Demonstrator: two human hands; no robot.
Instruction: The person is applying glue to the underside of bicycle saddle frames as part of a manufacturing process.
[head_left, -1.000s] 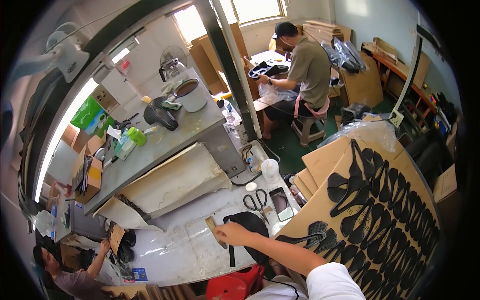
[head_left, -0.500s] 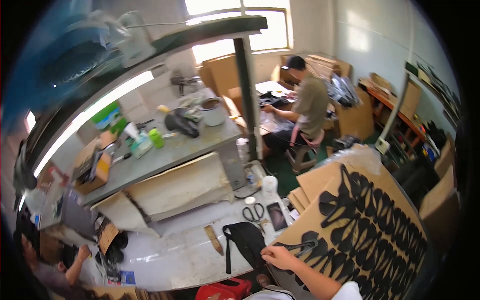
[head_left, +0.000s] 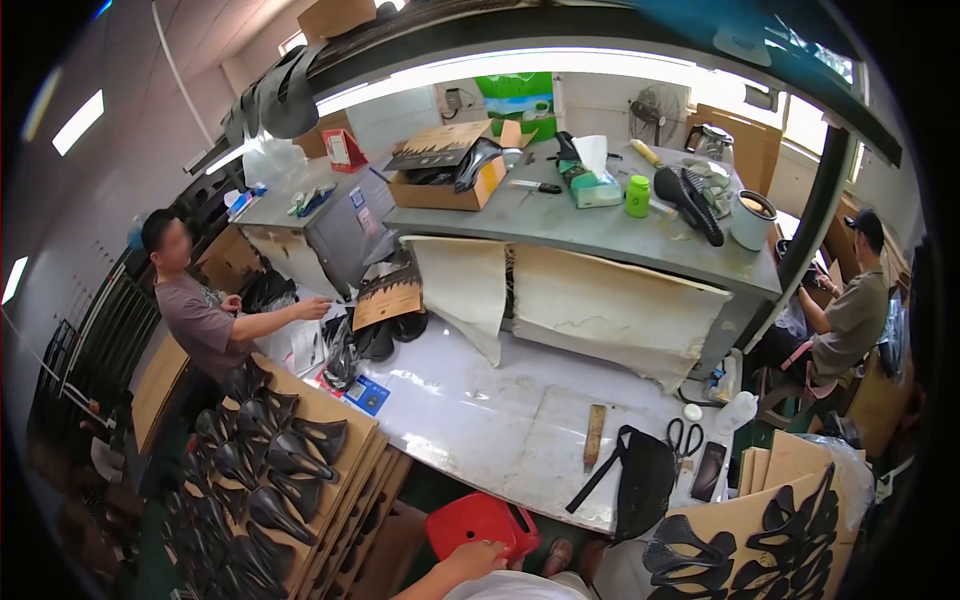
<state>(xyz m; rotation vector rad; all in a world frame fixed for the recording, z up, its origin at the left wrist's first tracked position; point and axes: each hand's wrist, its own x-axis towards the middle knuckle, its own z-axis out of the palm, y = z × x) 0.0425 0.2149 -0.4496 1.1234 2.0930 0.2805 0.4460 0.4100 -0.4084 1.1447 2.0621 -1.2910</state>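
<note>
Right now the white worktable point(head_left: 470, 420) spreads ahead, and the red plastic stool point(head_left: 482, 522) stands at its near edge. One hand point(head_left: 472, 560), side unclear, rests spread on it, gripping nothing; take the rim firmly before moving it.

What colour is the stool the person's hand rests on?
Red: the plastic stool under the left hand is bright red, seen in the head view.
</note>
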